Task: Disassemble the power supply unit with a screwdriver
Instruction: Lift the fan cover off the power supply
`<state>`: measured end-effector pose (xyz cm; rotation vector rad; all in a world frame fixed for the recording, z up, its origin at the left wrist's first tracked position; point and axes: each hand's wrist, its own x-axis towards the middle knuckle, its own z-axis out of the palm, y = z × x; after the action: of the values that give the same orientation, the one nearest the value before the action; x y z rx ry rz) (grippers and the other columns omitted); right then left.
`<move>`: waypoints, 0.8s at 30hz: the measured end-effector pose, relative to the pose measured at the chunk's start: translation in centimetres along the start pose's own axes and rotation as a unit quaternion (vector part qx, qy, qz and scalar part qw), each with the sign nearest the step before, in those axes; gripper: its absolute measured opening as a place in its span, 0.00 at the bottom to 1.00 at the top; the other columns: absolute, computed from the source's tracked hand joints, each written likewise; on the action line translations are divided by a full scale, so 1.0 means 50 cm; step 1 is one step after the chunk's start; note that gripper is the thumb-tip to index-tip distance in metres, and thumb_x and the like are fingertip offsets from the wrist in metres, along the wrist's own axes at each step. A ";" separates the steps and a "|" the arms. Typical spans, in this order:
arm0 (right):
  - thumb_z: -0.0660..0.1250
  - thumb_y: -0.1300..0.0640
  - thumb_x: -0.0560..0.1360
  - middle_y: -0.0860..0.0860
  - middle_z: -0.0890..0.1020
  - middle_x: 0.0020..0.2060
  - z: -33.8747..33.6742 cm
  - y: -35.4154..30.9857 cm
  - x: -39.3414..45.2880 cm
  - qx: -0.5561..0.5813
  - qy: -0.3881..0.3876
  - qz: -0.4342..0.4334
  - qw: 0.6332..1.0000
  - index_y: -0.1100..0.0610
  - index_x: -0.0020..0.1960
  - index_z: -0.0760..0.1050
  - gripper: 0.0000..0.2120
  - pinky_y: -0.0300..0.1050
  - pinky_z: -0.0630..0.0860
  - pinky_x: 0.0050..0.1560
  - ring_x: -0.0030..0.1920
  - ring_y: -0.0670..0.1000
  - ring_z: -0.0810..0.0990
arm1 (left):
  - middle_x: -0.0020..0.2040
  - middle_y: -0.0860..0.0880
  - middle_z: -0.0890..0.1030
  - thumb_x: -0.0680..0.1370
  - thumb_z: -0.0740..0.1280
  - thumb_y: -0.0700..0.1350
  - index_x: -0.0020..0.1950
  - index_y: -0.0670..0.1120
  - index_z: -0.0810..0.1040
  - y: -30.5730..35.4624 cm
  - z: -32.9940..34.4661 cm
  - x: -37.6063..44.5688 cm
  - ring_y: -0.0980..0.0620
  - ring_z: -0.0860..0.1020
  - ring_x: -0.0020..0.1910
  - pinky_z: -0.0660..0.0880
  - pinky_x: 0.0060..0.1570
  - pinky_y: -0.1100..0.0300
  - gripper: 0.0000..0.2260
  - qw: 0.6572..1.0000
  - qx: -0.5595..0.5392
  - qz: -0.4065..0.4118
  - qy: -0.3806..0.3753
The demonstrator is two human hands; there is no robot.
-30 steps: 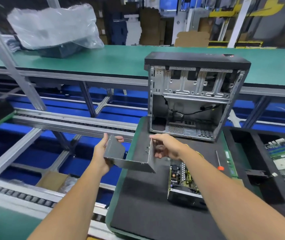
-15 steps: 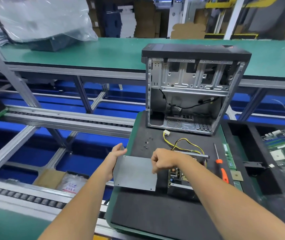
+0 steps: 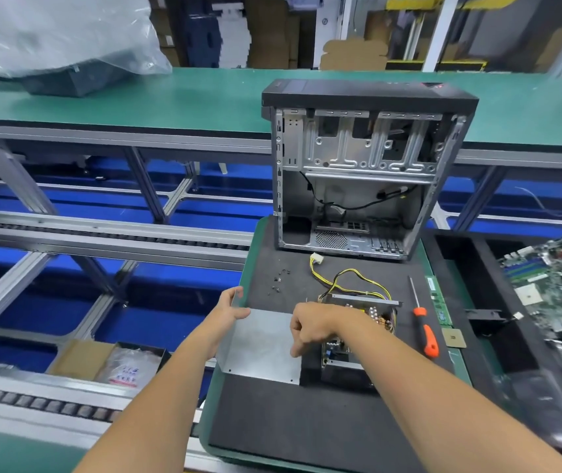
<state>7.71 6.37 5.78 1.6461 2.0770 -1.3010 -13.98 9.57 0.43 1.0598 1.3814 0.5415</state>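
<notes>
The grey metal cover (image 3: 262,346) of the power supply lies flat side up on the black foam mat (image 3: 307,431), at the mat's left edge. My left hand (image 3: 230,310) grips the cover's upper left corner. My right hand (image 3: 313,324) holds its right edge with curled fingers. Just to the right sits the opened power supply base (image 3: 358,339) with its circuit board exposed and yellow and black wires (image 3: 348,285) trailing toward the case. An orange-handled screwdriver (image 3: 424,327) lies on the mat to the right of it. Several small black screws (image 3: 278,279) are scattered behind the cover.
An open computer case (image 3: 365,172) stands upright at the mat's far end. A RAM stick (image 3: 438,298) and a CPU chip (image 3: 453,337) lie right of the screwdriver. A black tray (image 3: 477,302) with a motherboard (image 3: 559,288) is at far right. Conveyor rails (image 3: 102,233) and a drop run left.
The cover was held up in the air with its open side toward me; both hands have turned it over and lowered it onto the mat beside the power supply base.
</notes>
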 end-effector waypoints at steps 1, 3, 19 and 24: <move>0.72 0.61 0.72 0.41 0.77 0.23 -0.002 -0.001 0.001 -0.003 -0.001 0.001 1.000 0.60 0.36 0.76 0.08 0.40 0.64 0.31 0.33 0.51 0.69 | 0.65 0.53 0.70 0.78 0.61 0.41 0.65 0.63 0.66 -0.002 -0.001 0.004 0.49 0.71 0.60 0.69 0.55 0.52 0.21 1.000 0.022 0.002 0.007; 0.75 0.58 0.71 0.44 0.77 0.25 -0.005 -0.004 0.002 -0.005 -0.001 0.002 1.000 0.60 0.36 0.77 0.09 0.39 0.65 0.31 0.32 0.50 0.70 | 0.62 0.51 0.73 0.79 0.58 0.42 0.63 0.65 0.66 -0.006 -0.002 0.011 0.48 0.73 0.59 0.71 0.59 0.50 0.19 0.998 0.057 0.005 0.015; 0.65 0.63 0.73 0.54 0.80 0.34 -0.175 0.090 -0.105 0.121 0.347 0.055 0.928 0.58 0.34 0.76 0.09 0.41 0.74 0.34 0.36 0.55 0.78 | 0.38 0.57 0.75 0.73 0.63 0.38 0.43 0.49 0.76 0.148 0.175 0.019 0.54 0.72 0.39 0.70 0.41 0.60 0.06 0.917 0.245 0.288 0.125; 0.62 0.63 0.74 0.60 0.79 0.53 -0.150 0.232 -0.136 0.107 0.448 0.259 0.849 0.63 0.53 0.74 0.09 0.46 0.72 0.45 0.53 0.61 0.78 | 0.38 0.53 0.76 0.73 0.64 0.38 0.44 0.49 0.75 0.141 0.265 0.033 0.52 0.73 0.37 0.73 0.44 0.57 0.06 0.905 0.323 0.278 0.014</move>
<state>22.83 7.03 8.55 3.0583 1.5895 -0.6194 0.71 10.51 3.66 2.0295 1.3040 0.5105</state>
